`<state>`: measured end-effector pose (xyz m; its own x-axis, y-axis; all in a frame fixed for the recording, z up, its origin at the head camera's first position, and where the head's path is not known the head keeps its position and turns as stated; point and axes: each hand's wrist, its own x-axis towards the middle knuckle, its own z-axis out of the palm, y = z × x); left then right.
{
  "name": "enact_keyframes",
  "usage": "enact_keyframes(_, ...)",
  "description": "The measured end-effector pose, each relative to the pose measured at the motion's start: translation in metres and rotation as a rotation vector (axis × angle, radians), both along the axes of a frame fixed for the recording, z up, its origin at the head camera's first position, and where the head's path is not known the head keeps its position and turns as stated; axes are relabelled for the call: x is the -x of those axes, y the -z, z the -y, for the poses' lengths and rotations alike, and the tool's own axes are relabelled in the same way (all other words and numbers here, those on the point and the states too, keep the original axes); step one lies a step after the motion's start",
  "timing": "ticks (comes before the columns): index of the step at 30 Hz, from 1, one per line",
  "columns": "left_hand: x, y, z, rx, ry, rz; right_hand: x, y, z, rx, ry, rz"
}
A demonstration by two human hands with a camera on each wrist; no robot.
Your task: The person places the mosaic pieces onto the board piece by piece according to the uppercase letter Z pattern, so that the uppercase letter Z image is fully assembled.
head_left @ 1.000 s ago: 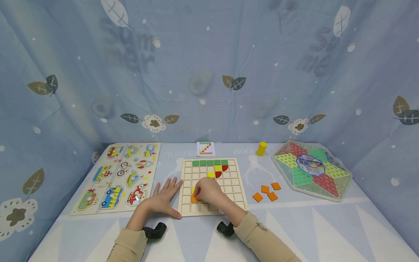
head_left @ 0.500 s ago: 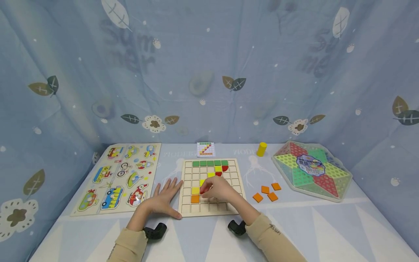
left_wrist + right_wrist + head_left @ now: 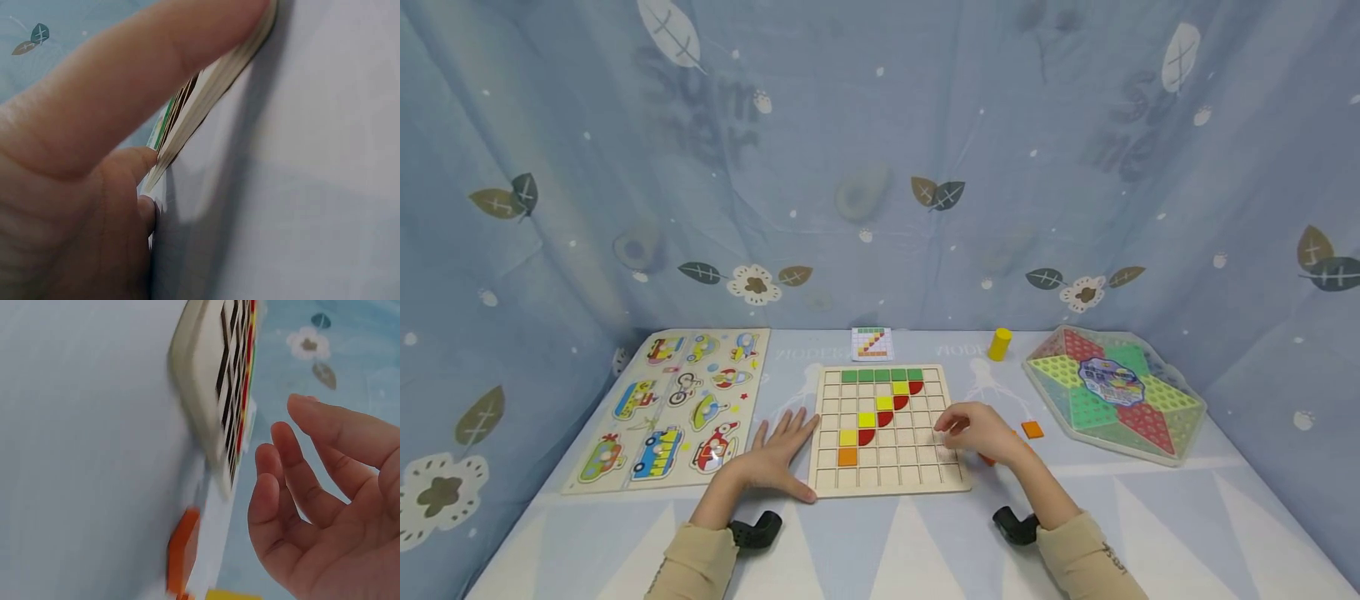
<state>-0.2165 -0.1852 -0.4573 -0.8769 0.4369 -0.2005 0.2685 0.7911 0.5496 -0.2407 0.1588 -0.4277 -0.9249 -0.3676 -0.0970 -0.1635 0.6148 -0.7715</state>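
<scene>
A wooden grid board [image 3: 925, 477] lies mid-table with a green row along its top, yellow squares [image 3: 884, 403] stepping down diagonally beside red quarter-circles [image 3: 885, 419], and one orange square [image 3: 847, 457] low on the left. My left hand [image 3: 772, 462] rests spread at the board's left edge, thumb by the near corner. Over the right edge hovers my right hand [image 3: 977, 432], its fingers loosely bent; in the right wrist view nothing sits between them. Loose orange tiles [image 3: 1032, 429] lie on the table to the right, some hidden beneath that hand.
A pattern card [image 3: 872, 343] lies behind the board. The yellow cylinder [image 3: 999, 344] stands at the back right, near a star-patterned game box [image 3: 1112, 392]. On the left is a picture puzzle board [image 3: 666, 408] of vehicles. A patterned curtain [image 3: 880, 250] hangs behind the table.
My right hand has left a red quarter-circle beside the lowest yellow square and moved right, off the middle of the board toward the loose orange tiles. The left hand has stayed put.
</scene>
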Motion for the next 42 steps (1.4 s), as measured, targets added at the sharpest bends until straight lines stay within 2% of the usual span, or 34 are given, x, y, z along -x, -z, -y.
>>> enact_keyframes(6,-0.001,0.001,0.001,-0.001,-0.001,0.002,-0.005,0.004,-0.032,-0.054,0.083,0.040)
enact_keyframes(13,-0.001,0.002,0.001,-0.005,0.002,0.004,-0.012,0.005,-0.046,-0.133,0.078,0.056)
enact_keyframes(21,0.000,0.001,0.002,-0.002,0.003,0.005,-0.009,0.004,-0.040,-0.226,0.100,0.021)
enact_keyframes(29,0.001,0.002,0.001,0.009,0.003,-0.006,-0.010,-0.001,-0.037,-0.309,0.115,0.040)
enact_keyframes(35,0.001,0.002,0.001,0.006,0.008,-0.009,-0.006,-0.001,-0.036,-0.376,0.091,0.014)
enact_keyframes(42,0.001,0.002,0.001,0.009,0.007,-0.007,-0.004,0.002,-0.033,-0.383,0.069,0.012)
